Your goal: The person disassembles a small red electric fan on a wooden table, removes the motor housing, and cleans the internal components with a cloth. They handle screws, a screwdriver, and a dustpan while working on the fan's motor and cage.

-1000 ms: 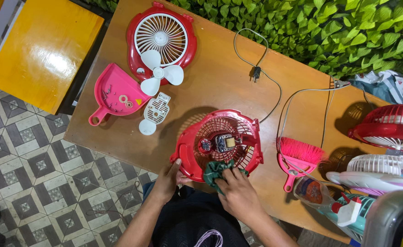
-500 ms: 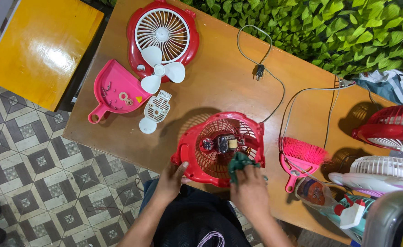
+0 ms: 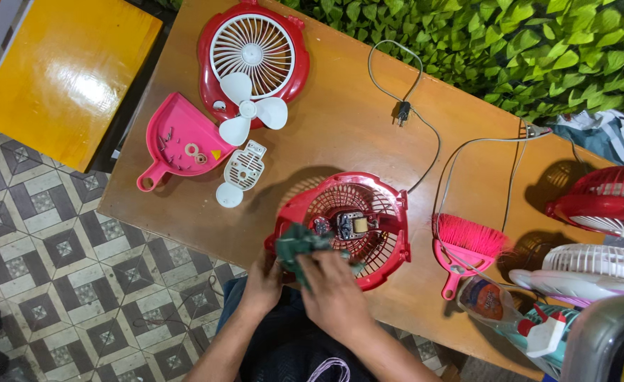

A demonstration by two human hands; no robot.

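Observation:
A red fan housing [image 3: 368, 212] with a grille and a bare motor [image 3: 353, 225] in its middle lies near the front edge of the wooden table [image 3: 340, 127]. My right hand [image 3: 334, 286] presses a dark green cloth [image 3: 296, 246] against the housing's near left rim. My left hand [image 3: 264, 283] grips that same rim just below the cloth. A grey power cord [image 3: 425, 127] runs from the housing toward the back.
A red front grille [image 3: 253, 53], a white blade [image 3: 249, 112], a small white cover [image 3: 239, 173] and a pink dustpan [image 3: 177, 145] holding small parts lie at left. A pink brush [image 3: 464, 247], a spray bottle [image 3: 496, 304] and more fans [image 3: 602, 205] crowd the right. A yellow bench [image 3: 57, 71] stands beyond.
My right hand has carried the green cloth from the right side of the housing's near rim over to its left side. The left hand stays on the rim.

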